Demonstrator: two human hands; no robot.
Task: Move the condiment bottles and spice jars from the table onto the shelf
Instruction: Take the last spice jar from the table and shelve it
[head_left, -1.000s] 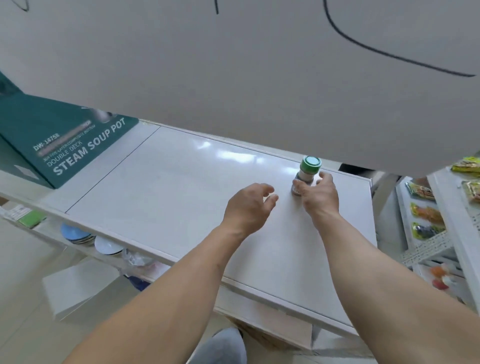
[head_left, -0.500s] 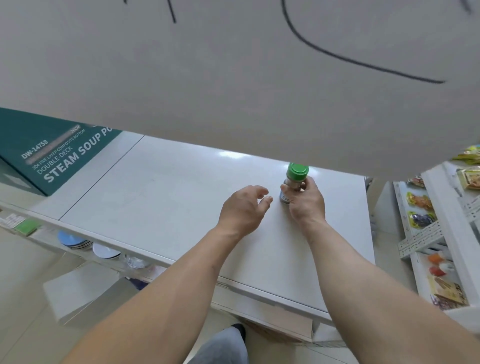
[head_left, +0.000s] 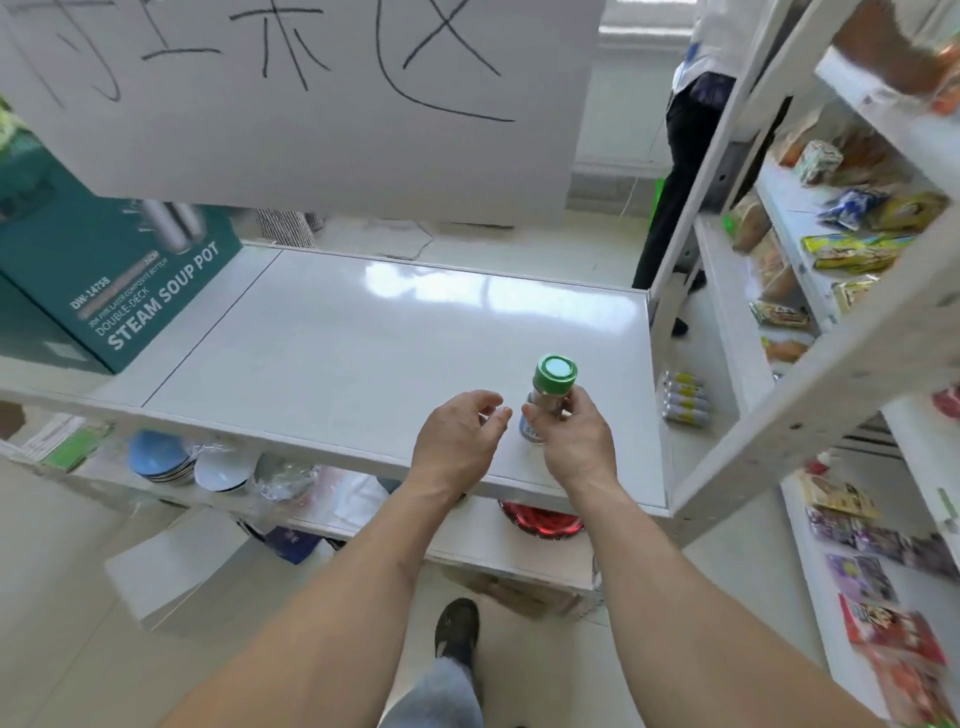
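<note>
A small spice jar (head_left: 551, 387) with a green lid stands upright near the front right of a white shelf board (head_left: 363, 353). My right hand (head_left: 576, 441) is wrapped around the jar's lower body from the near side, fingers closed on it. My left hand (head_left: 457, 441) hovers just left of the jar with its fingers loosely curled and apart, holding nothing. The jar's bottom is partly hidden behind my right fingers.
A teal steam soup pot box (head_left: 109, 280) stands at the shelf's left end. A white sign (head_left: 311, 104) with black writing hangs above. Bowls (head_left: 161, 460) sit on the shelf below. A rack of snack packets (head_left: 841, 249) rises at right, with a person (head_left: 685, 156) behind it.
My hands and the jar have come toward the shelf's front edge, and my view has pulled back, revealing the right rack and lower shelf. My right hand keeps its grip.
</note>
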